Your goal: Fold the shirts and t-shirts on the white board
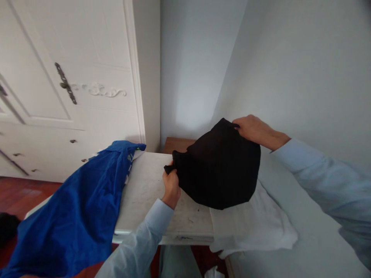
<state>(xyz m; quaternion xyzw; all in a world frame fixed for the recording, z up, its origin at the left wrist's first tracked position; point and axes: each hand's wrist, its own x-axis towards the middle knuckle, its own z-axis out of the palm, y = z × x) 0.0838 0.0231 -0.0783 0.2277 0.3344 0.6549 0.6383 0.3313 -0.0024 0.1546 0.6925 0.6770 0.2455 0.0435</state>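
Observation:
A black cloth garment (pixel 220 170) is stretched between my two hands above a white table (pixel 150 193); its exact kind does not show. My left hand (pixel 171 187) is closed on its left edge, with a small black fold sticking out past the fingers. Higher up, my right hand (pixel 255 129) pinches the garment's upper right corner. Below the garment's right side, a folded white cloth (pixel 255 227) lies partly over the table's front edge. Blue fabric (pixel 87 197) with small white markings is draped over the table's left end and hangs toward the floor.
White cabinets (pixel 95 58) with dark metal handles stand at the left. Grey-white walls (pixel 295 69) close in behind and on the right. Behind the table is a brown wooden surface (pixel 179 144). Reddish flooring (pixel 31 193) shows at the left, with a dark object (pixel 7 227) on it.

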